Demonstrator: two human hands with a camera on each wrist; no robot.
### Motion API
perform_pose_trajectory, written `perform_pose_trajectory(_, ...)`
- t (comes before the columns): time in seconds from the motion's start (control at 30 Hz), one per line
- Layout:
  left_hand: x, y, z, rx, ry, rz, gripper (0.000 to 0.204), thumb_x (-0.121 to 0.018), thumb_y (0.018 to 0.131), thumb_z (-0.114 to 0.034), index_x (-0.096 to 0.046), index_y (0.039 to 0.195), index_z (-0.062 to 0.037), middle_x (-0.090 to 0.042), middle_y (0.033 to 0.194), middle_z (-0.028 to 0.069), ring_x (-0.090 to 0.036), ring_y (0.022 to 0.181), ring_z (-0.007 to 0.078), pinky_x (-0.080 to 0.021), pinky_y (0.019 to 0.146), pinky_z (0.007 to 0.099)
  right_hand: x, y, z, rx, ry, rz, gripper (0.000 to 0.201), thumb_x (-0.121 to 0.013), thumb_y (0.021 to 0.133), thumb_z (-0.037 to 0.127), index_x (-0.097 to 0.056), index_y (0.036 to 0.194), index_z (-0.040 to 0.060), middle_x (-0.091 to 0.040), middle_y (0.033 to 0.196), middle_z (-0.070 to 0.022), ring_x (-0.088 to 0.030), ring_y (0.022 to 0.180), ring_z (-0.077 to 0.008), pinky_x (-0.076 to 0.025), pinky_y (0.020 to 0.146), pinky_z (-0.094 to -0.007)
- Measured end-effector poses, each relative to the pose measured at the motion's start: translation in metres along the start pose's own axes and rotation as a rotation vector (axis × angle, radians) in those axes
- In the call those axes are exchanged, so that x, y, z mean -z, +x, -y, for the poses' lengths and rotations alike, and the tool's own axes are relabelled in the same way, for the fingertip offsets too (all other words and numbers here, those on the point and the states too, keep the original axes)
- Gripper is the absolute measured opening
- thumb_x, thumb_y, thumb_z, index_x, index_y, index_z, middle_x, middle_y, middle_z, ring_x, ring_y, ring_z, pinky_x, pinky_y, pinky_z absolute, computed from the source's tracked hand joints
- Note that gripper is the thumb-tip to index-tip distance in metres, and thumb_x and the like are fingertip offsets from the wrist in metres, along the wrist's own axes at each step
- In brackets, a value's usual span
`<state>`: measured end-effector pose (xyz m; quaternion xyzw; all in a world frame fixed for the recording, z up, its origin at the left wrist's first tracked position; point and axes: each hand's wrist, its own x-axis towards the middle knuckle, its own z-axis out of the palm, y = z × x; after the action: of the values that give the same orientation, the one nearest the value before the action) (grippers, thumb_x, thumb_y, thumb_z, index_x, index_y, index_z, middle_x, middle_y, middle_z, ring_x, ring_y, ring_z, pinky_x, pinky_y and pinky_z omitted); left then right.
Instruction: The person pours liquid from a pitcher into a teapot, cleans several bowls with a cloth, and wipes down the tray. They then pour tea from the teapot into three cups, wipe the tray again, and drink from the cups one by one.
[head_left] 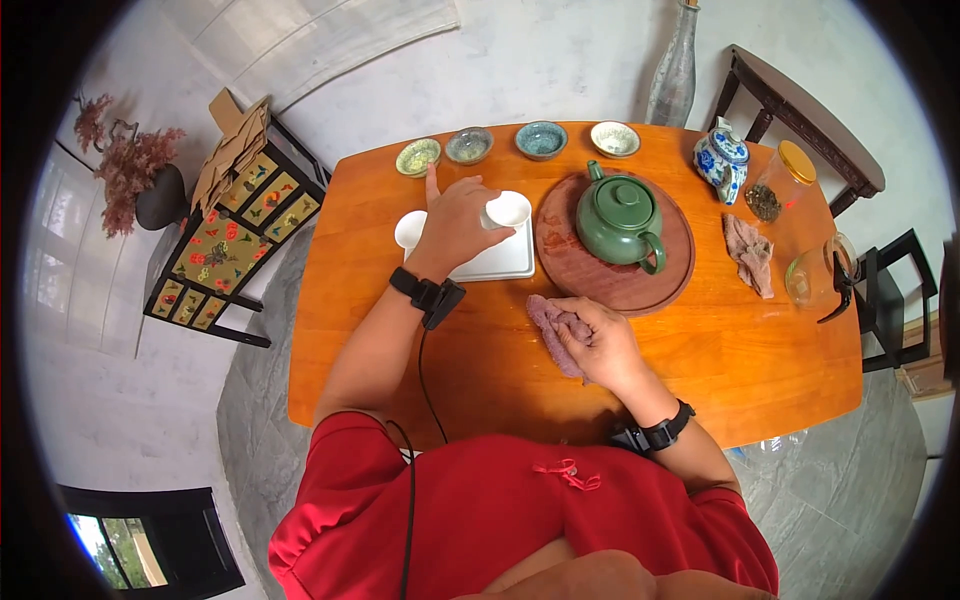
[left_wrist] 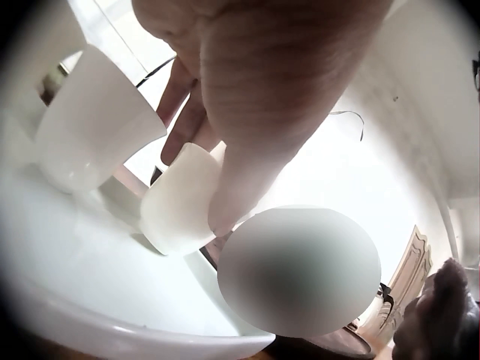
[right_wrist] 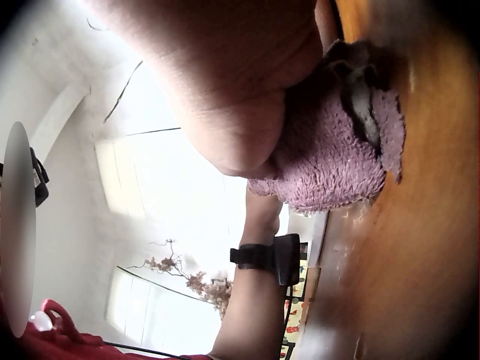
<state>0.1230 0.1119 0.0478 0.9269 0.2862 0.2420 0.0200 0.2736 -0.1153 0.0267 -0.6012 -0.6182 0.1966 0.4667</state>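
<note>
My left hand is over a white tray and pinches a small white cup between thumb and fingers. In the left wrist view the pinched cup leans close over the tray, the thumb at its side. A second white cup stands on the tray's left part, partly behind the hand in the head view. My right hand grips a bunched purple towel on the table, in front of a round wooden board with a green teapot.
Several glazed bowls line the far edge, among them a blue one. To the right are a blue-and-white pot, a yellow-lidded jar, a crumpled cloth and a glass pitcher. A cable hangs from the left wrist.
</note>
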Motion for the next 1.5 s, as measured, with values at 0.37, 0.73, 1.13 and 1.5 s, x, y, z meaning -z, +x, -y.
perform_pose_trajectory(0.37,0.001,-0.013,-0.005,-0.032,0.040,-0.057,0.019,-0.077,0.071,-0.033,-0.073,0.075,-0.0141,-0.068,0.093,0.0020,-0.055,0.115,0.0285,-0.001,0.112,0.0572,-0.001,0.000,0.000,0.011,-0.019,-0.004,0.026,-0.065,0.080,0.005,-0.063,0.105,0.0047,-0.066,0.097,-0.0143,-0.065,0.086,-0.0330,-0.053,0.075,-0.0366)
perform_pose_trajectory(0.73,-0.009,-0.019,-0.009,-0.027,0.039,-0.133,0.024,-0.078,0.070,-0.035,-0.074,0.083,-0.0149,-0.068,0.096,0.0034,-0.054,0.117,0.0283,-0.002,0.112,0.0564,0.000,0.000,0.001,0.009,-0.012,-0.012,0.025,-0.065,0.079,0.006,-0.063,0.105,0.0058,-0.066,0.095,-0.0134,-0.064,0.084,-0.0330,-0.053,0.073,-0.0372)
perform_pose_trajectory(1.13,0.050,-0.044,-0.066,-0.117,0.046,-0.347,0.021,-0.074,0.077,-0.019,-0.066,0.094,-0.0091,-0.065,0.104,0.0057,-0.054,0.114,0.0279,-0.017,0.109,0.0566,0.000,-0.003,-0.006,0.054,0.090,-0.115,0.028,-0.065,0.078,0.007,-0.063,0.106,0.0072,-0.066,0.091,-0.0118,-0.065,0.082,-0.0271,-0.052,0.071,-0.0341)
perform_pose_trajectory(1.5,0.066,-0.197,-0.100,0.345,-1.020,0.486,0.027,-0.050,0.095,-0.014,-0.062,0.075,-0.0005,-0.059,0.074,0.0047,-0.057,0.070,0.0146,-0.044,0.063,0.0280,-0.004,-0.001,-0.020,0.088,0.166,-0.313,0.027,-0.063,0.079,0.010,-0.063,0.106,0.0083,-0.066,0.091,-0.0115,-0.065,0.083,-0.0278,-0.052,0.072,-0.0337)
